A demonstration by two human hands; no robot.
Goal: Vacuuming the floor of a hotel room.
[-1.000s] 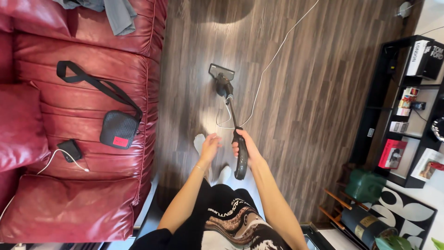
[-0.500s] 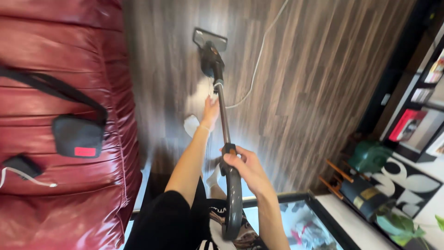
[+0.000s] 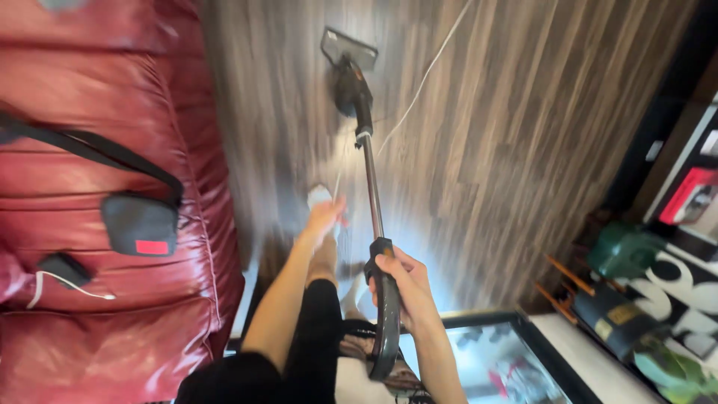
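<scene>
My right hand (image 3: 402, 288) is closed around the black handle (image 3: 385, 322) of a stick floor cleaner. Its metal pole (image 3: 369, 187) runs away from me to a black body (image 3: 352, 88) and a flat grey head (image 3: 349, 48) resting on the dark wood floor (image 3: 523, 135). My left hand (image 3: 325, 218) reaches forward just left of the pole, fingers loosely curled and blurred. A thin white cord (image 3: 425, 76) trails from the cleaner across the floor. Whether the left hand touches that cord is unclear.
A red leather sofa (image 3: 112, 127) fills the left side. On it lie a black pouch with a red patch (image 3: 140, 224), its strap, and a small black charger with a white cable (image 3: 63, 268). A glass-topped table (image 3: 493, 359) is at lower right, and shelves (image 3: 692, 194) and a green object (image 3: 621, 251) at right.
The cleaner's head has slid farther away over the floor and the handle now sits nearer to me. My left hand has stretched forward beside the pole.
</scene>
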